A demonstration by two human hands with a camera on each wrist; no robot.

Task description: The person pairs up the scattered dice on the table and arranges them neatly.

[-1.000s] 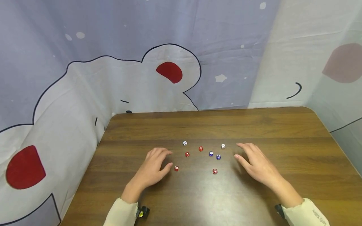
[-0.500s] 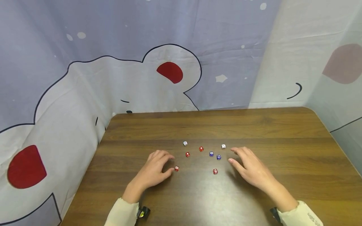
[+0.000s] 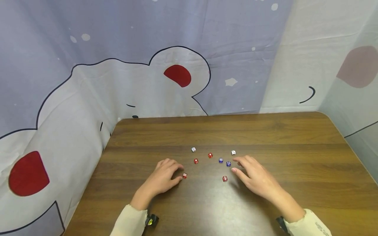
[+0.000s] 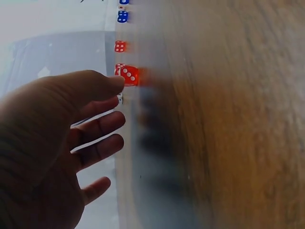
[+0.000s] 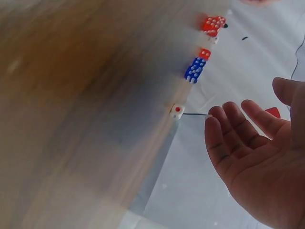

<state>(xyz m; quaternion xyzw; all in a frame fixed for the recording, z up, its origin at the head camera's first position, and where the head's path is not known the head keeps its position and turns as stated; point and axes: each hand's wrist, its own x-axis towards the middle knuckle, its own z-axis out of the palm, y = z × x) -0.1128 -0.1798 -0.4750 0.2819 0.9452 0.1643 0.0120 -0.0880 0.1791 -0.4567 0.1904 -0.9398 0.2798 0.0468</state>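
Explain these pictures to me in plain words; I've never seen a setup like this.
There is no machine here, just a person's bare left hand and right hand. The wide picture comes from a camera worn on the head, looking forward and down. The other two come from cameras on the wrists, each watching its own hand. On the wood-grained table lie four red dice, two blue dice and two white dice. Neither hand holds anything. The left thumb is right beside one red die; whether they touch is unclear.
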